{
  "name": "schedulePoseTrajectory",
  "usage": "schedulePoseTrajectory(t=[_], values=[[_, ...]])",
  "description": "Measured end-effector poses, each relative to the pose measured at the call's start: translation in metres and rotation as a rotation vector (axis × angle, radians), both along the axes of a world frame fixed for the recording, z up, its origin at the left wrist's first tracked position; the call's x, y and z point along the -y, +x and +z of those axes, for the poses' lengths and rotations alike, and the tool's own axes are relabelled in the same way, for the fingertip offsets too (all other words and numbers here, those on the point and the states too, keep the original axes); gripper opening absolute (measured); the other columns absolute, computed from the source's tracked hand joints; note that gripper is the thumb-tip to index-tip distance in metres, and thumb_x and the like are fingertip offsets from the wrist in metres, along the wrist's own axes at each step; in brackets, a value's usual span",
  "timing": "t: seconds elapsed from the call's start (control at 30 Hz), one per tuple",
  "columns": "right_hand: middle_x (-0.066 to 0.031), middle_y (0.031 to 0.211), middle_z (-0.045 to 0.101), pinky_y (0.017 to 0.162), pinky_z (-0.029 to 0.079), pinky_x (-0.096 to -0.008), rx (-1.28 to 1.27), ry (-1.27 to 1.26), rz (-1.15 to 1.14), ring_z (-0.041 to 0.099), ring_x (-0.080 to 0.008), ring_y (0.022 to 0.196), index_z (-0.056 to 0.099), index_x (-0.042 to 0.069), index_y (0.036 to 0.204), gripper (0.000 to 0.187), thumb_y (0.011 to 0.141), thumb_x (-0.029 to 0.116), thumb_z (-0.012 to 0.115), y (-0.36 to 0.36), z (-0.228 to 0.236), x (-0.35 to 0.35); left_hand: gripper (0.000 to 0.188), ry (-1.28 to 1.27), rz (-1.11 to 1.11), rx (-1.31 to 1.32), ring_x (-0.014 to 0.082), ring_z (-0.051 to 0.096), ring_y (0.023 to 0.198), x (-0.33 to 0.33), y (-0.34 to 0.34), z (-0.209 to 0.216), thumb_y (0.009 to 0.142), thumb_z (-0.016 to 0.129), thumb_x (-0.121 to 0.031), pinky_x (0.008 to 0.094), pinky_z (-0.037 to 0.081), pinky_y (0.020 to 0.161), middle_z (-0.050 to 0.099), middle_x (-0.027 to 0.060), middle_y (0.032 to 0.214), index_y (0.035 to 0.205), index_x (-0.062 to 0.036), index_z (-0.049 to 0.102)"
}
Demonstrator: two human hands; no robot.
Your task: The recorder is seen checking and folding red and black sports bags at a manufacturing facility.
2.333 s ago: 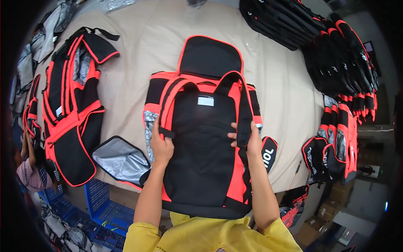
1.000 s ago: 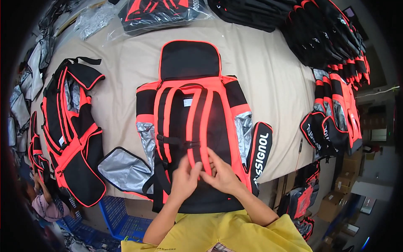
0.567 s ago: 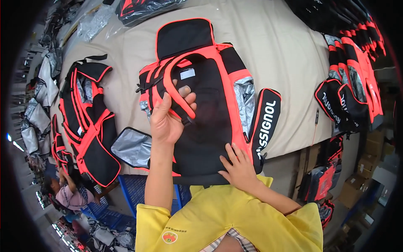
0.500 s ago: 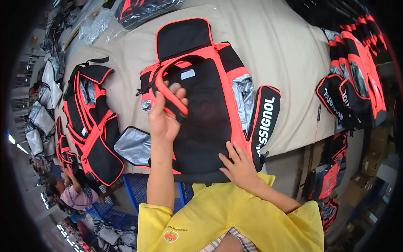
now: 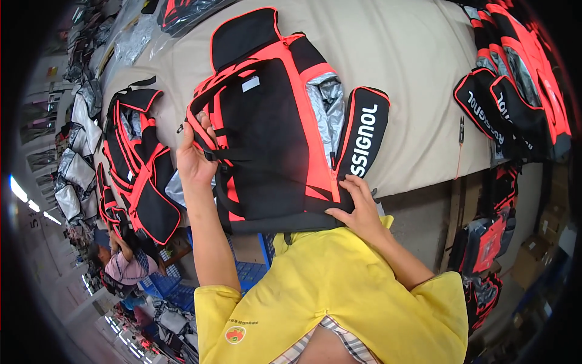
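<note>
A black and neon-coral backpack [image 5: 273,133] lies on the covered table before me, its top flap [image 5: 245,36] folded outward at the far end. At its left edge my left hand [image 5: 197,155] is closed around a padded shoulder strap [image 5: 209,142], lifting it off the back panel. My right hand [image 5: 357,206] grips the bag's near right corner, thumb on top and fingers along the side. Beside that corner a black side flap with white lettering [image 5: 365,130] is spread to the right. Silver lining [image 5: 326,106] shows in the open side pocket.
A similar backpack [image 5: 142,176] lies at the left table edge. More such bags [image 5: 521,103] are piled at the right, with small thread snips [image 5: 462,130] on the cloth [image 5: 418,91] near them. Blue crates [image 5: 248,273] stand below the table. A co-worker [image 5: 124,264] sits at lower left.
My left hand has moved left and drawn the strap to the bag's left side. The backpack has shifted left and tilted slightly. My right hand has gone from lying spread to gripping the corner.
</note>
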State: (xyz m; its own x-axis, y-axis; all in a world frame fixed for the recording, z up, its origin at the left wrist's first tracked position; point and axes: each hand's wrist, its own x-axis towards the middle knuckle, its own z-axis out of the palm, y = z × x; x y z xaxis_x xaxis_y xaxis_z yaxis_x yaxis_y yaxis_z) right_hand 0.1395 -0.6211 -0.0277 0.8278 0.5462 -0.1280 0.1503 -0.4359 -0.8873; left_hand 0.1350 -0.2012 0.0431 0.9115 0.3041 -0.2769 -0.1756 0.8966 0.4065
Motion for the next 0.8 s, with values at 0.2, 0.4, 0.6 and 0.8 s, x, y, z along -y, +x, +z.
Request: schedulePoseTrajectory(t=[0.2,0.4,0.6,0.8], values=[[-0.0214,0.142,0.053,0.105,0.049,-0.0478,0.350,0.031,0.143,0.056,-0.0426,0.127,0.065,0.002,0.121,0.061,0.076,0.029,0.095,0.003,-0.009,0.013,0.053,0.223,-0.060,0.116,0.0336,0.062,0.136,0.069,0.024,0.051,0.110,0.055,-0.039,0.0546,0.054,0.109,0.059,0.0191,0.150,0.145,0.0006,0.054],[-0.0230,0.139,0.054,0.103,0.050,-0.0491,0.237,0.041,0.300,0.055,-0.0447,0.127,0.064,0.004,0.103,0.047,0.078,0.030,0.093,0.011,-0.003,0.028,0.025,0.267,-0.074,-0.006,0.0073,0.046,0.059,0.073,0.006,0.039,0.112,0.055,-0.027,0.0284,0.038,0.064,0.070,0.0076,0.108,0.116,-0.0035,0.062],[-0.0203,0.133,0.059,0.102,0.051,-0.0470,0.197,-0.071,0.377,0.055,-0.0416,0.128,0.067,0.004,0.101,0.041,0.080,0.030,0.090,0.028,0.010,0.025,0.028,0.170,0.092,-0.051,0.0119,0.053,0.067,0.040,-0.029,0.012,0.111,0.057,-0.029,0.0328,0.046,0.072,0.069,0.0071,0.094,0.104,-0.0031,0.066],[-0.0147,0.114,0.067,0.093,0.051,-0.0431,0.448,0.093,0.291,0.061,-0.0337,0.105,0.068,-0.002,0.110,0.044,0.080,0.022,0.089,0.039,0.025,-0.021,0.043,0.163,0.157,-0.008,0.0329,0.069,0.123,0.065,-0.035,0.018,0.111,0.052,-0.038,0.0518,0.048,0.112,0.075,0.0106,0.104,0.107,0.0010,0.070]])
